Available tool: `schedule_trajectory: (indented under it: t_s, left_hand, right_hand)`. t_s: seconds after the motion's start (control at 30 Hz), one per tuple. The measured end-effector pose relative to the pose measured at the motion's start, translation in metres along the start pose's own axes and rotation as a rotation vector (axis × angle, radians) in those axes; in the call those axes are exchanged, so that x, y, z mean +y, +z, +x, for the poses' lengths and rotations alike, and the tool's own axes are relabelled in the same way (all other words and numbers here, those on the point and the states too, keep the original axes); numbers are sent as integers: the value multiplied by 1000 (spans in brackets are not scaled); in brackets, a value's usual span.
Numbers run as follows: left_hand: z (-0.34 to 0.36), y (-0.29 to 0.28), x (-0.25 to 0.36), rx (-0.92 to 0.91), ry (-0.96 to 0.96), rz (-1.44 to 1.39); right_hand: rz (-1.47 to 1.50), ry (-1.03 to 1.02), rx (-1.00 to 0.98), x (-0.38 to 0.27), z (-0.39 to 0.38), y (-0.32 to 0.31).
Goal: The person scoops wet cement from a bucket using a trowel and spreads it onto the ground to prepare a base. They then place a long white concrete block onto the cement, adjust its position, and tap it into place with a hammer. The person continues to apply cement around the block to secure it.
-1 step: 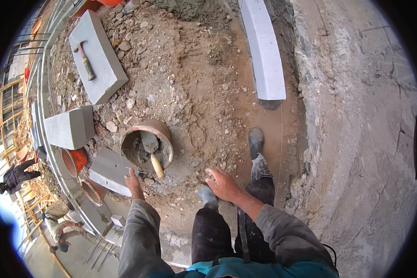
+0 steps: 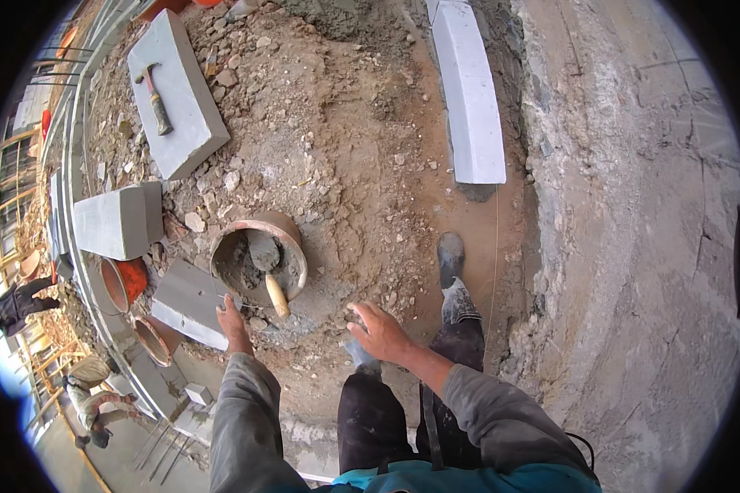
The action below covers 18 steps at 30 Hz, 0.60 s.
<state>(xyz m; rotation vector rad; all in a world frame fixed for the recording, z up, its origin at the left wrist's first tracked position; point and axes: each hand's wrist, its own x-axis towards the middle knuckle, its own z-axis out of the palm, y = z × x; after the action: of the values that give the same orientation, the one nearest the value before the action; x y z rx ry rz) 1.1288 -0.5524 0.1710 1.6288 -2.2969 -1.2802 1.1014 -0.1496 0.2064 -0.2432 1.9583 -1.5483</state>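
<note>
My left hand is closed around the thin wire handle of a mortar bucket, just at its near left side. The bucket stands on the rubble with grey mortar inside. A trowel rests in it, blade on the mortar and wooden grip leaning over the near rim. My right hand hovers right of the bucket over the dirt, fingers loosely bent and apart, with nothing seen in it. A flat grey concrete block lies beside my left hand, partly behind the bucket.
Farther left are another concrete block, a slab bearing a hammer, and two more buckets, one orange. A pale kerb lies ahead right, with a string running from it past my boot. Two people are at far left.
My right hand has moved slightly left, toward the bucket. The whole view has turned a little; the left hand stays at the handle, and bucket and trowel keep their places.
</note>
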Motion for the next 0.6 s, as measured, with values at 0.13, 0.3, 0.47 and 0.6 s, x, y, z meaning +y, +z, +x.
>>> schedule_trajectory:
  t_s: [0.13, 0.3, 0.47, 0.6]
  left_hand:
    - [-20, 39, 6, -41, -165, -273]
    - [-27, 10, -46, -138, -163, -317]
    - [-84, -7, -75, -179, -140, -310]
    - [-136, -28, -128, -239, -241, -302]
  right_hand:
    - [-198, -190, 20, -28, 42, 74]
    - [-477, 58, -229, -45, 97, 142]
    - [-449, 113, -32, -25, 134, 168]
    - [-470, 164, -31, -45, 142, 160]
